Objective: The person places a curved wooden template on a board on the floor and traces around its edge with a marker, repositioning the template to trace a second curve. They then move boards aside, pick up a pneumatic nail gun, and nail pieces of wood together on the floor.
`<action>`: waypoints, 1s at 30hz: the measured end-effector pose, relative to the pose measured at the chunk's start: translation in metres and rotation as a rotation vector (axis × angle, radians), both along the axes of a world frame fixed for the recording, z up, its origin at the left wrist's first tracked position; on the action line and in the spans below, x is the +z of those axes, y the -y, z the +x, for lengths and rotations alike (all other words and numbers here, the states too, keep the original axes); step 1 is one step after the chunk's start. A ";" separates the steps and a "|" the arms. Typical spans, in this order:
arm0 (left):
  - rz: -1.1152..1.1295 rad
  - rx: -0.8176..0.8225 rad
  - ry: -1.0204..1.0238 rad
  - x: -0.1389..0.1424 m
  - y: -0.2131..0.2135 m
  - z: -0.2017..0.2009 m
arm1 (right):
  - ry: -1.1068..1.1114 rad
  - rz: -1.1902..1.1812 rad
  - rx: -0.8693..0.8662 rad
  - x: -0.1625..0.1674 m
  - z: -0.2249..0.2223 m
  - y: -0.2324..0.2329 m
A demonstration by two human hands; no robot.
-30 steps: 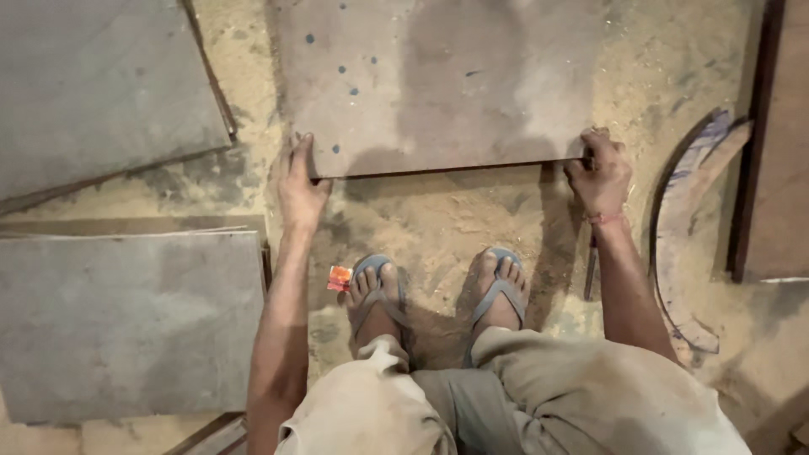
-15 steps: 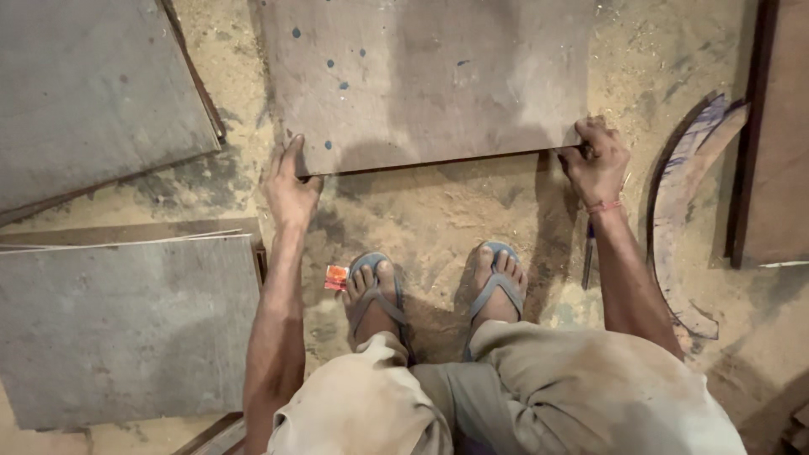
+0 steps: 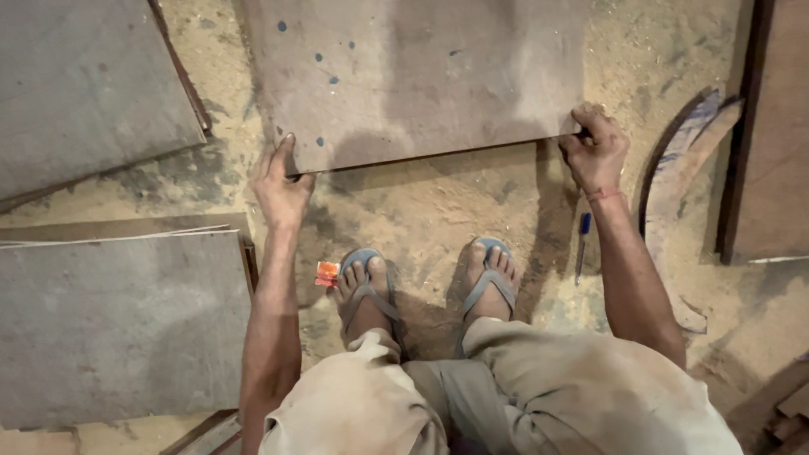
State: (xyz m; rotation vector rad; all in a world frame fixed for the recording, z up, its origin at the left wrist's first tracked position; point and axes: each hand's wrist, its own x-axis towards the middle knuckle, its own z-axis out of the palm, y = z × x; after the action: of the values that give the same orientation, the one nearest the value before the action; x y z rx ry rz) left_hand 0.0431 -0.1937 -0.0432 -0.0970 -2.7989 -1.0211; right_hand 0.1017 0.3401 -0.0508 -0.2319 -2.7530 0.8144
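Large brown plywood sheet [image 3: 421, 76] lying over a sawdust-covered floor [image 3: 421, 211], long axis running side to side, near edge tilted a little: lower at the left corner, higher at the right. Far edge out of frame at the top. Scattered blue dots on the left half of its face.

Left hand [image 3: 280, 181] at the sheet's near left corner, fingers up against the edge, thumb side touching the corner, palm below the edge over the floor. Right hand [image 3: 597, 147] at the sheet's near right corner, fingers curled tight around the edge, knuckles up, red thread at the wrist. Both hands closed on the sheet, well apart, one at each end of the near edge. Dark shadow under the near edge.

Below the sheet's near edge, two feet in blue sandals [image 3: 425, 282], toes toward the sheet. Small orange wrapper [image 3: 327, 273] just beside the left sandal. Blue pen [image 3: 582, 244] below the sheet's right corner, beside the right forearm, standing roughly along the line of sight. Left of the sheet, two grey boards [image 3: 101, 329], one above the other. Right of the sheet, a curved wooden offcut [image 3: 674, 160] and a dark-edged panel [image 3: 775, 126].
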 end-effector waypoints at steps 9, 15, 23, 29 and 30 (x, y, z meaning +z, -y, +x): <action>0.020 -0.047 0.016 0.000 0.012 0.010 | -0.064 0.022 0.176 0.008 0.005 -0.006; 0.159 0.031 0.030 -0.016 0.024 0.006 | -0.127 -0.087 0.154 -0.003 0.004 0.001; 0.173 0.058 0.009 -0.011 0.025 0.006 | -0.129 -0.005 0.197 0.001 0.003 0.005; 0.234 0.061 -0.081 -0.012 0.028 0.008 | -0.103 -0.006 0.174 0.005 0.002 0.012; 0.226 0.063 -0.087 -0.014 0.029 0.008 | -0.099 -0.007 0.165 0.005 0.002 0.013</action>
State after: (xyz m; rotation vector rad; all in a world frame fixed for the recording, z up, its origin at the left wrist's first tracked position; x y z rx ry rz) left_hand 0.0512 -0.2223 -0.0571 -0.0250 -2.5720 -1.2767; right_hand 0.1038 0.3276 -0.0460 0.0347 -2.7029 0.8523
